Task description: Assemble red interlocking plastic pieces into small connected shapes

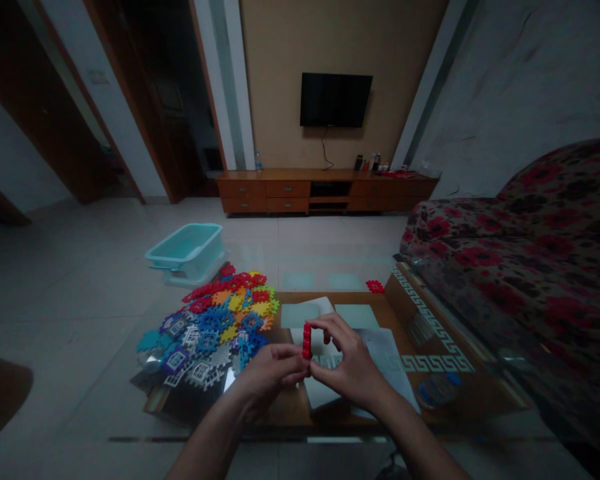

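My left hand (pixel 273 371) and my right hand (pixel 347 363) meet above a glass-topped table (pixel 430 363). Together they pinch a small stack of red toothed plastic pieces (pixel 307 341), held upright between the fingertips. The right fingers curl over its top, and the left fingers close on its lower end. A heap of interlocking plastic tiles (pixel 213 323) in red, orange, yellow, blue, purple and white lies just left of my hands. One lone red piece (pixel 375 287) rests at the table's far edge.
White papers (pixel 330 393) lie under my hands. A teal plastic tub (pixel 186 250) stands on the tiled floor beyond the heap. A floral sofa (pixel 535 253) runs along the right. A wooden TV cabinet (pixel 325 190) and wall television (pixel 335 100) are at the far wall.
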The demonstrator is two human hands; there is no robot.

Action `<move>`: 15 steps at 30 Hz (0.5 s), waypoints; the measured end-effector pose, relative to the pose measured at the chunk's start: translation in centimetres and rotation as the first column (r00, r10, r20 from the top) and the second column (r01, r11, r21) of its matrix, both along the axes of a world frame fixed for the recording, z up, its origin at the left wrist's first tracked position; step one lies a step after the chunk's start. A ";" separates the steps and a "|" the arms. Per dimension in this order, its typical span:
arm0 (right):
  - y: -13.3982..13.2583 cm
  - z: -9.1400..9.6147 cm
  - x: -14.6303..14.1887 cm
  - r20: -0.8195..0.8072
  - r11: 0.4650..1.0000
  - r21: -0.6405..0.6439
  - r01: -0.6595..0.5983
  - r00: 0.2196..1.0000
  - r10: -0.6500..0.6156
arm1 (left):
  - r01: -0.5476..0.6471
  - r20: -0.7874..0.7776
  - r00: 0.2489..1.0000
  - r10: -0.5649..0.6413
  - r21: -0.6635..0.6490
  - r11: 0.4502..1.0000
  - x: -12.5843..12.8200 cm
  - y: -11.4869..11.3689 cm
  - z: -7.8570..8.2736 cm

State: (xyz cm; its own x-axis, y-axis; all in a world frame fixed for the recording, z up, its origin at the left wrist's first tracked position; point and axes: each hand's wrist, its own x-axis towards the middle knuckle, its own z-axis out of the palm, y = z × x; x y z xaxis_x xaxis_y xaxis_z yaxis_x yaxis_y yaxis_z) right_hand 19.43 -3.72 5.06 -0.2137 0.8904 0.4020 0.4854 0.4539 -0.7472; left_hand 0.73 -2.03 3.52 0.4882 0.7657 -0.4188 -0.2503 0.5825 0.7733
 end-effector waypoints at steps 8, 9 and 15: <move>0.0 -0.1 0.1 0.000 1.000 -0.005 -0.016 1.000 0.016 | 0.031 -0.078 0.997 -0.027 0.047 0.998 -0.4 0.2 -0.5; 0.0 -0.1 0.1 0.002 1.000 -0.006 -0.017 1.000 0.017 | 0.036 -0.083 0.996 -0.031 0.050 0.998 -0.4 0.2 -0.5; 0.0 -0.1 0.0 -0.014 0.999 0.000 -0.040 0.999 0.040 | 0.052 -0.090 0.995 -0.049 0.032 0.998 -0.5 0.3 -0.4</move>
State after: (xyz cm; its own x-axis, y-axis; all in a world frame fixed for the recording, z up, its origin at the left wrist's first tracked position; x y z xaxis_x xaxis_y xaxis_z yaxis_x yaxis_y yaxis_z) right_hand 19.46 -3.73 4.97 -0.2435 0.8814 0.4049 0.4565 0.4724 -0.7539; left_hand 0.27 -1.73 3.08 0.4887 0.7558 -0.4359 -0.1506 0.5652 0.8111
